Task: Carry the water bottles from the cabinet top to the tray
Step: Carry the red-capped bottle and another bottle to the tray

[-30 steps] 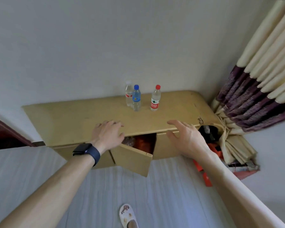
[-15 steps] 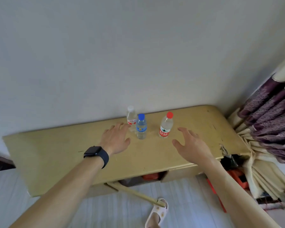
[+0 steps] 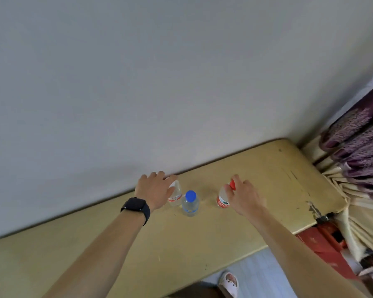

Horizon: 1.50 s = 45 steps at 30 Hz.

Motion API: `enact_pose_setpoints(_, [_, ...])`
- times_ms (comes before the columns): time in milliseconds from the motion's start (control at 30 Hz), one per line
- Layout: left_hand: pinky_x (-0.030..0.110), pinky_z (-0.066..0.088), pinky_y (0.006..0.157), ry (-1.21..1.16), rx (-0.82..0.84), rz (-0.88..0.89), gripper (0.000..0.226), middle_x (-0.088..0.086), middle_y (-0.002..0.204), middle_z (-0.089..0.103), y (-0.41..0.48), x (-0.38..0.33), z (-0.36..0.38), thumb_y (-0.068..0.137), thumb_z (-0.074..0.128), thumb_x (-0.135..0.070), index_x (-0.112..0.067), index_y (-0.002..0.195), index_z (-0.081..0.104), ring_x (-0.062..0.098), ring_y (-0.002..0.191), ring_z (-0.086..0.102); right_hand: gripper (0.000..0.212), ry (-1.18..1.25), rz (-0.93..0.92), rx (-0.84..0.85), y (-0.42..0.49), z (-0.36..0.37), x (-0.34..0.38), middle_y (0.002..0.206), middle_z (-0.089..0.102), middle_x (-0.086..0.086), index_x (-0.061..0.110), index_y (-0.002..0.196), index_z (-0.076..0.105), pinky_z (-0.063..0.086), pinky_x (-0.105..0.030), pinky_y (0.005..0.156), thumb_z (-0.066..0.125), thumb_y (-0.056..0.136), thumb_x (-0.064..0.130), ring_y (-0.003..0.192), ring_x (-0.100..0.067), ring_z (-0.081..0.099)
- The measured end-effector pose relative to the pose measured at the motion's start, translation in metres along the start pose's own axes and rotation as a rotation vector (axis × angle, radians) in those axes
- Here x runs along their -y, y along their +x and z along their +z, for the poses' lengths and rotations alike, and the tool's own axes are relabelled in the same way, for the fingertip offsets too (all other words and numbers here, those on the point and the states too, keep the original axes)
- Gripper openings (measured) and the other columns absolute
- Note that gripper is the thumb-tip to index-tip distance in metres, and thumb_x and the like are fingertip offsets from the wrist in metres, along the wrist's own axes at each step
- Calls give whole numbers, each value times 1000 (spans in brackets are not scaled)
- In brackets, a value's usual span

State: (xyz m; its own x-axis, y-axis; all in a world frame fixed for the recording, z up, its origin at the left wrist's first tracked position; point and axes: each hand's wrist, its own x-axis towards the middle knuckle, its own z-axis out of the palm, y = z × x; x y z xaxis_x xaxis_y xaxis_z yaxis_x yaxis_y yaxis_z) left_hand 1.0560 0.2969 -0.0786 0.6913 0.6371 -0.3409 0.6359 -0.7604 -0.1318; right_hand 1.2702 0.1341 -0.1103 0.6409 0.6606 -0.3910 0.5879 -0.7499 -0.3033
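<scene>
Head view, looking down on the cabinet top (image 3: 267, 179), which runs along a pale wall (image 3: 159, 82). We see all three water bottles standing upright in a loose row near the wall edge.

We find the left hand (image 3: 154, 191), with a dark watch (image 3: 136, 206) on its wrist, round the white-capped bottle (image 3: 175, 195). Its fingers (image 3: 159, 174) are slightly spread and curl over the bottle's top and far side, hiding the cap.

The right hand (image 3: 244, 197) holds the red-capped bottle (image 3: 222, 200) at the neck. Its fingers (image 3: 237, 179) are curled close together, and the red cap shows between the thumb and the first finger.

Between the two, we note the blue-capped bottle (image 3: 190, 204) standing free, just beside the white-capped one and untouched by either hand.

At right hangs a purple and cream curtain (image 3: 357, 143). A white slipper (image 3: 229, 283) shows on the floor below.
</scene>
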Motion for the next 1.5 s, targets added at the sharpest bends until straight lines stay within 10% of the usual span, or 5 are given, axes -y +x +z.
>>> enact_pose_setpoints(600, [37, 50, 67, -272, 72, 123, 38, 11, 104, 66, -4, 34, 24, 103, 34, -43, -11, 123, 38, 32, 88, 64, 28, 23, 212, -123, -81, 39, -3, 89, 60, -10, 16, 115, 33, 45, -39, 60, 27, 104, 41, 73, -33, 59])
enact_pose_setpoints(800, [34, 46, 62, -281, -51, 211, 20, -6, 70, 55, -66, 22, 1, 100, 35, -45, -29, 104, 46, 25, 69, 56, 16, 164, 238, -311, -186, 67, -47, 68, 60, -1, 27, 107, 42, 43, -36, 47, 38, 102, 42, 56, -22, 56])
enact_pose_setpoints(1333, [21, 43, 43, -462, 303, 938, 21, -1, 76, 66, -320, -336, 9, 79, 68, -43, -27, 85, 56, 12, 49, 57, 26, 429, 862, -755, -614, 112, -203, 66, 61, 0, 31, 95, 49, 45, -36, 57, 52, 90, 57, 68, -34, 60])
enact_pose_setpoints(1500, [32, 51, 62, -238, 195, 1279, 30, -2, 80, 65, -428, -470, -7, 74, 61, -58, -32, 86, 54, 21, 72, 63, 27, 432, 1155, -955, -738, 108, -241, 70, 63, 3, 31, 90, 49, 44, -33, 62, 55, 88, 57, 69, -28, 56])
